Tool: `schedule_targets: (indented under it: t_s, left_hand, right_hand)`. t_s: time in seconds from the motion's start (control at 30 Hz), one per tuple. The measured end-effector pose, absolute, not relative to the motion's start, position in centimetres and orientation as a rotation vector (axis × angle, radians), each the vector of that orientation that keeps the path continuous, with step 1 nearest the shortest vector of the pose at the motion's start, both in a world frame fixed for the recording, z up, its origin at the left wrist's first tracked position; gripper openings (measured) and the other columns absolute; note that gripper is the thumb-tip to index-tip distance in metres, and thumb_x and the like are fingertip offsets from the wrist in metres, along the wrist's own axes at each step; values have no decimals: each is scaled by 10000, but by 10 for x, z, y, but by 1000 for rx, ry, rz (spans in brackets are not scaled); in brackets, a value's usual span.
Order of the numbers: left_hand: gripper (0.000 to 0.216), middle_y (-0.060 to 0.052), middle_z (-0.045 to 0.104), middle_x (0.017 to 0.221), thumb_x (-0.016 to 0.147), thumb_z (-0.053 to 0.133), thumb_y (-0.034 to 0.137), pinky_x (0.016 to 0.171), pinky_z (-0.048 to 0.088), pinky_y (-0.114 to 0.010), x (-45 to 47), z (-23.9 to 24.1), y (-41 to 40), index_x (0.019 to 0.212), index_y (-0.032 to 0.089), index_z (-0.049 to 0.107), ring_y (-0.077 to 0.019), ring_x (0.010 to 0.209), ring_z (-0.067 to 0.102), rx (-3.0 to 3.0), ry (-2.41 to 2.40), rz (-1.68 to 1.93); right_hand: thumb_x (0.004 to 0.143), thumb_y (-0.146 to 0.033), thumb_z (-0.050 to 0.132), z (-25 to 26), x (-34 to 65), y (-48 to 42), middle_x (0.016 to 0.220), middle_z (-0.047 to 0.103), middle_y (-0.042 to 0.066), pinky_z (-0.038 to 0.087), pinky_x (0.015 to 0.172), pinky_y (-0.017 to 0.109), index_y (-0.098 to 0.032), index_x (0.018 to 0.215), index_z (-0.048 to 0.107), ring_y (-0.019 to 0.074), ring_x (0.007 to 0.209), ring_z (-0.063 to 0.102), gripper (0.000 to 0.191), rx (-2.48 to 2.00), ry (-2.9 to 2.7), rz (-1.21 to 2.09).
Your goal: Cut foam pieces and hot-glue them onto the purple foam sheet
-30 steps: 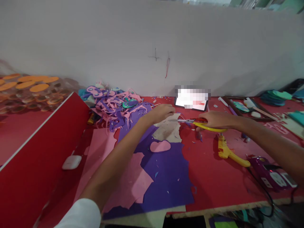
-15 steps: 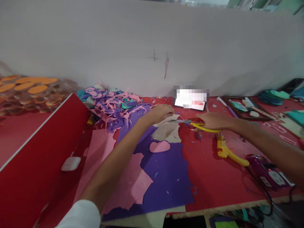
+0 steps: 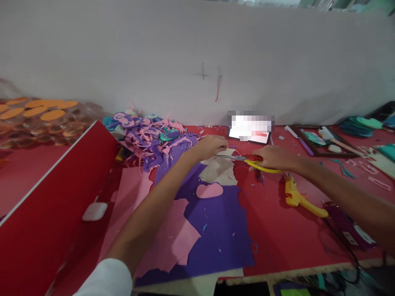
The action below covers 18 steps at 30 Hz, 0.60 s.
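Note:
My right hand (image 3: 273, 158) is wrapped round long-nose pliers with one red and one yellow handle (image 3: 262, 166). Their thin metal jaws (image 3: 228, 156) point left, reaching just below the fingers of my left hand (image 3: 212, 147). That hand is closed with its fingertips pressed together; whatever they pinch is too small or hidden to make out. Beneath both lies a ragged cream sheet (image 3: 217, 172) on a large purple sheet (image 3: 222, 230). A pink rounded cutout with a purple border (image 3: 210, 190) rests just nearer to me.
Pink and purple scraps (image 3: 151, 135) are heaped at the back left beside a red panel (image 3: 61, 181). A lit tablet (image 3: 249, 129) leans against the wall. To the right are a yellow glue gun (image 3: 298, 197), its cord and a dark tray (image 3: 348, 153). A white case (image 3: 95, 211) lies left.
The pliers have shifted slightly left, their jaws closer under my left fingers. My left hand stays almost where it was. The whole view has moved a little.

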<state>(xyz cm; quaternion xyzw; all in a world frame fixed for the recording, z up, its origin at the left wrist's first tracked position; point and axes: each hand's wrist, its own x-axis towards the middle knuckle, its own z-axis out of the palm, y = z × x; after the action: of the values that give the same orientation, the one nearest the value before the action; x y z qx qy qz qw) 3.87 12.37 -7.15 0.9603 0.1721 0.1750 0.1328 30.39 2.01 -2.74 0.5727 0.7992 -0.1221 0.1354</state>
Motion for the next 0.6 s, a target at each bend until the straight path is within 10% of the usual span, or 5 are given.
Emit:
schedule_targets:
  t_s: [0.6]
  left_hand:
    - [185, -71, 747, 928, 921, 531, 169, 728, 404, -281, 20, -46, 129, 911, 163, 716, -188, 847, 643, 2743, 743, 583]
  right_hand:
    - [892, -792, 430, -47, 262, -26, 1112, 736, 212, 478, 706, 386, -174, 1101, 594, 380, 972, 717, 673, 2032, 2089, -268]
